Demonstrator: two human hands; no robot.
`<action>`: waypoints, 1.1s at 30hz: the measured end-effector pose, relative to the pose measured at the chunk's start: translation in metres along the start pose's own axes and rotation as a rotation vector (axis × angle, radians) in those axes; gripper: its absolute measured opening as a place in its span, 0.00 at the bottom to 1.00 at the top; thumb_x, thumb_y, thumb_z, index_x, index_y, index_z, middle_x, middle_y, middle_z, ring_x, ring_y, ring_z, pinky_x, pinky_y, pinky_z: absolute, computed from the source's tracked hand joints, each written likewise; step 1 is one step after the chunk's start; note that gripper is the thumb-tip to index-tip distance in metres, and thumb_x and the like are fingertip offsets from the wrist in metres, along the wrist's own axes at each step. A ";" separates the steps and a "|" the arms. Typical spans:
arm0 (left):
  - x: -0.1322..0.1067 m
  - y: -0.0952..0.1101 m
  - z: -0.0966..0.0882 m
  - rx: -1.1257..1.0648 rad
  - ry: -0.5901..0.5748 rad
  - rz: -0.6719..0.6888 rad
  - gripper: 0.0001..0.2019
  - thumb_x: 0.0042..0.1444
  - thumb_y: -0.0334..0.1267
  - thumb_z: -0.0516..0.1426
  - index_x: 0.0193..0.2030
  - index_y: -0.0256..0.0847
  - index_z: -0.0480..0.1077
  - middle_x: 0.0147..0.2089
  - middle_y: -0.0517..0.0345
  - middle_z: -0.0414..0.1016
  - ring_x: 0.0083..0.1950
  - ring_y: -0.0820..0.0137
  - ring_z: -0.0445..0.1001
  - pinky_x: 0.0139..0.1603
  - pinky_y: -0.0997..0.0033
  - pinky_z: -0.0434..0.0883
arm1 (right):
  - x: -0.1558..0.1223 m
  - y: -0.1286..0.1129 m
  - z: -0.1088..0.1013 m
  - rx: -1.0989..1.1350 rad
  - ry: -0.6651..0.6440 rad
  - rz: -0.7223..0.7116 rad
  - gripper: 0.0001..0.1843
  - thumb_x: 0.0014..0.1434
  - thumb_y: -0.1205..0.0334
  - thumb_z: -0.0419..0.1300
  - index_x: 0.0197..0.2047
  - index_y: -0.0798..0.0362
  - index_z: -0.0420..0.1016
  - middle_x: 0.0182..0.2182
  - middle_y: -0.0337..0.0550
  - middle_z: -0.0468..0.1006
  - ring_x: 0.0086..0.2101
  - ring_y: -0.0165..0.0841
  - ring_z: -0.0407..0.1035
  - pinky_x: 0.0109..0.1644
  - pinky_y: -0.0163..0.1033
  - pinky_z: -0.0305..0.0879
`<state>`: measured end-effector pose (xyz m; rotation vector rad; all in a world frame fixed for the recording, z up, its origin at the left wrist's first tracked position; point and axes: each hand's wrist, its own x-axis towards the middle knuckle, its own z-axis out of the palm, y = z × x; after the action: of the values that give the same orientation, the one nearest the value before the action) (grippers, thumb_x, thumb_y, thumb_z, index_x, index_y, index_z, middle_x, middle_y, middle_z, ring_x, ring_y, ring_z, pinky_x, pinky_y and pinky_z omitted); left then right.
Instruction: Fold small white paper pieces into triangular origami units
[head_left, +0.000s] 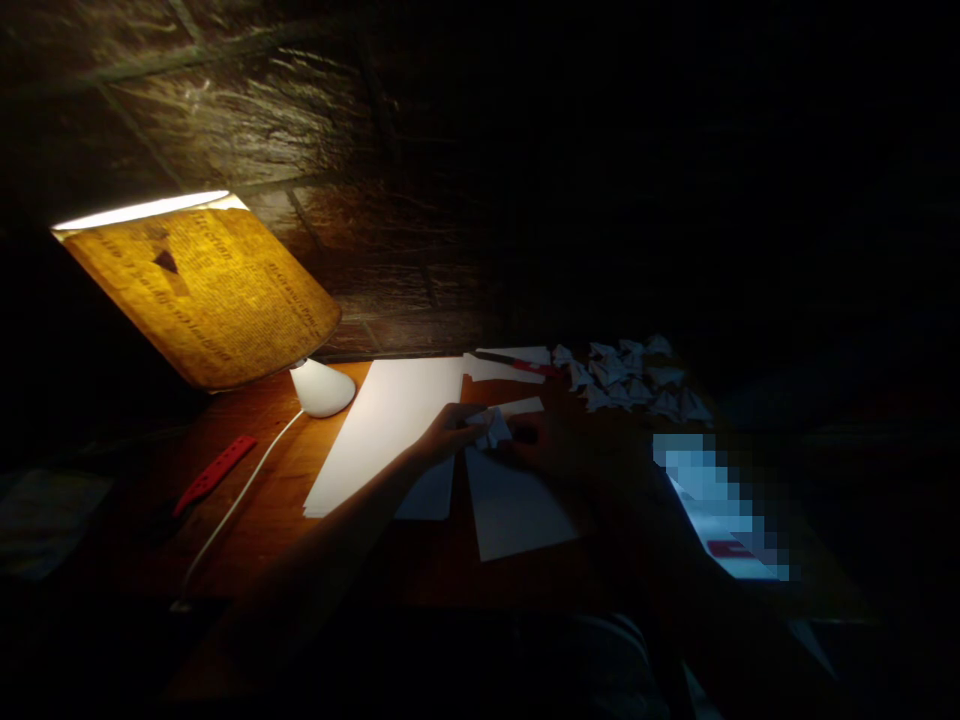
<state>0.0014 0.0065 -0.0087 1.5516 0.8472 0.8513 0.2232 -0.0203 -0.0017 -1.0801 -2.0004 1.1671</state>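
Between my two hands is a small folded piece of white paper (493, 430), its creased faces catching the lamp light. My left hand (448, 430) pinches its left side with closed fingers. On the right side, my right hand (546, 440) is closed at the paper, mostly in shadow, so its fingertips are hard to see. Beneath the hands lies a loose white sheet (517, 510). A stack of white paper (409, 400) lies beside it to the left, partly covered by my left forearm.
A lit lamp (202, 300) stands at the left, its white cord (240, 500) crossing the wooden table (274, 455). A red-handled object (215, 475) lies near it. Several folded paper pieces (611, 370) cluster at the back right, beside a red-and-black tool (517, 363). A bright pixelated screen (720, 510) is at right.
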 end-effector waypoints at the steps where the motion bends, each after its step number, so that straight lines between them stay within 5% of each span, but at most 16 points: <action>1: 0.000 0.000 0.000 0.004 0.001 0.008 0.26 0.49 0.59 0.69 0.34 0.32 0.77 0.28 0.56 0.74 0.28 0.73 0.69 0.28 0.75 0.63 | 0.000 -0.001 0.000 0.004 0.002 -0.001 0.15 0.60 0.49 0.67 0.40 0.53 0.83 0.35 0.44 0.84 0.34 0.36 0.74 0.39 0.39 0.66; 21: 0.000 -0.006 -0.001 0.003 0.037 0.015 0.28 0.53 0.61 0.68 0.37 0.32 0.78 0.29 0.57 0.74 0.30 0.71 0.71 0.30 0.75 0.65 | -0.001 -0.006 0.000 0.039 0.030 0.037 0.08 0.59 0.59 0.64 0.37 0.54 0.83 0.35 0.44 0.84 0.33 0.34 0.73 0.35 0.37 0.65; 29: 0.002 -0.011 -0.003 -0.009 0.069 0.007 0.28 0.49 0.60 0.70 0.37 0.31 0.79 0.31 0.54 0.76 0.31 0.70 0.72 0.30 0.74 0.67 | -0.001 -0.006 0.000 0.036 0.040 0.010 0.11 0.60 0.54 0.65 0.35 0.53 0.81 0.30 0.42 0.81 0.30 0.33 0.71 0.33 0.37 0.62; 33: 0.001 -0.008 -0.003 -0.003 0.057 -0.015 0.27 0.48 0.59 0.70 0.37 0.31 0.78 0.29 0.56 0.75 0.29 0.73 0.69 0.28 0.76 0.64 | 0.001 -0.006 0.003 0.112 0.145 -0.044 0.12 0.59 0.52 0.66 0.33 0.53 0.79 0.28 0.40 0.78 0.28 0.30 0.67 0.32 0.36 0.60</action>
<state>-0.0013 0.0097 -0.0163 1.5220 0.8975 0.8892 0.2184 -0.0227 0.0029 -1.0287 -1.8170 1.1308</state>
